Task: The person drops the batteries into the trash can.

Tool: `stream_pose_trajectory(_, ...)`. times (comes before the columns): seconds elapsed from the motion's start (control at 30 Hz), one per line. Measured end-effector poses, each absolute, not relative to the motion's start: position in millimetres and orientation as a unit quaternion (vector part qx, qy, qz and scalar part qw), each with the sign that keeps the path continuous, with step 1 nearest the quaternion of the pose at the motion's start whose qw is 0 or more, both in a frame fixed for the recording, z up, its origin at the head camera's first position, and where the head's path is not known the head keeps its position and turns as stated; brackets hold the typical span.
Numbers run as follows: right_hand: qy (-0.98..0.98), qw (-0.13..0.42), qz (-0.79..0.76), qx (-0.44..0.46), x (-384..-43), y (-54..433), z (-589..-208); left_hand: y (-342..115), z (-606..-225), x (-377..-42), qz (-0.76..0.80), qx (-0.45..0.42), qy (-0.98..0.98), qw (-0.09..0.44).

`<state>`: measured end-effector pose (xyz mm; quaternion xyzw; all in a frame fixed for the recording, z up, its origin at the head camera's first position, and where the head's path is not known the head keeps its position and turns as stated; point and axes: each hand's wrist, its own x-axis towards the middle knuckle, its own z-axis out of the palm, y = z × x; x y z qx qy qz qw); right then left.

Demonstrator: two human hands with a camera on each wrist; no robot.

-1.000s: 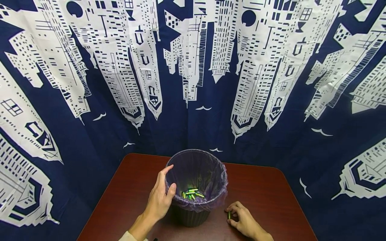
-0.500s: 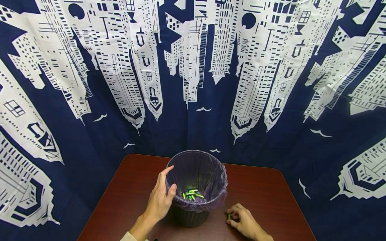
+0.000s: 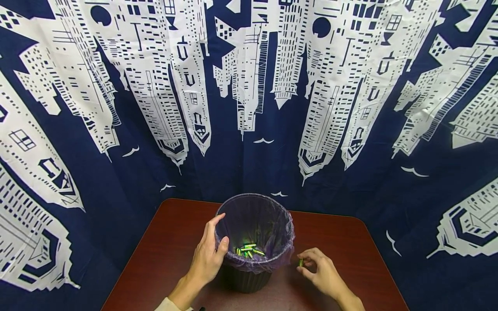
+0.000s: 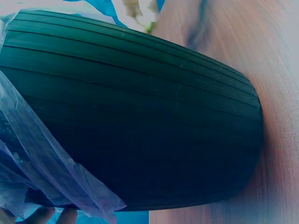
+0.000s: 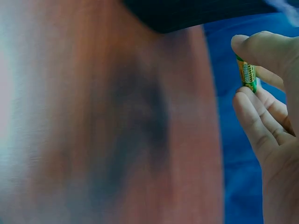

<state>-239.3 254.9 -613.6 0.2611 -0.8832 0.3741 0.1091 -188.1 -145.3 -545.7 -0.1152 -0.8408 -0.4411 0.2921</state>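
A dark ribbed wastebasket (image 3: 247, 283) stands upright on the table, lined with a thin purple bag (image 3: 285, 255) folded over its rim. At its left side my left hand (image 3: 208, 257) grips the rim, the thumb over the near edge; fingertips (image 4: 67, 215) show by the bag in the left wrist view. Several shiny green-yellow batteries (image 3: 249, 249) lie at the bottom of the basket. Right of the basket, my right hand (image 3: 323, 273) pinches one green-and-yellow battery (image 5: 246, 73) between thumb and fingertips, raised above the tabletop.
The reddish-brown table (image 3: 342, 242) extends to both sides and behind the basket. A navy curtain (image 3: 241, 172) with white buildings hangs around it. A small dark object (image 3: 202, 309) peeks in at the bottom edge near the left wrist.
My right hand has lifted the battery off the table, moving up and slightly right in the head view. My left hand and the wastebasket have stayed in place.
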Motion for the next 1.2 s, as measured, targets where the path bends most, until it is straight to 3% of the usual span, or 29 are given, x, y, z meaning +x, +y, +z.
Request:
stream_pose_trajectory(0.5, -0.855, 0.250, 0.334, 0.310, -250, 250, -525, -146, -549, -189, -0.441, -0.119, -0.839, 0.296)
stream_pose_trajectory(1.2, -0.819, 0.313, 0.315, 0.363, -253, 222, -443, -147, -547, -189, -0.446, -0.118, -0.840, 0.285)
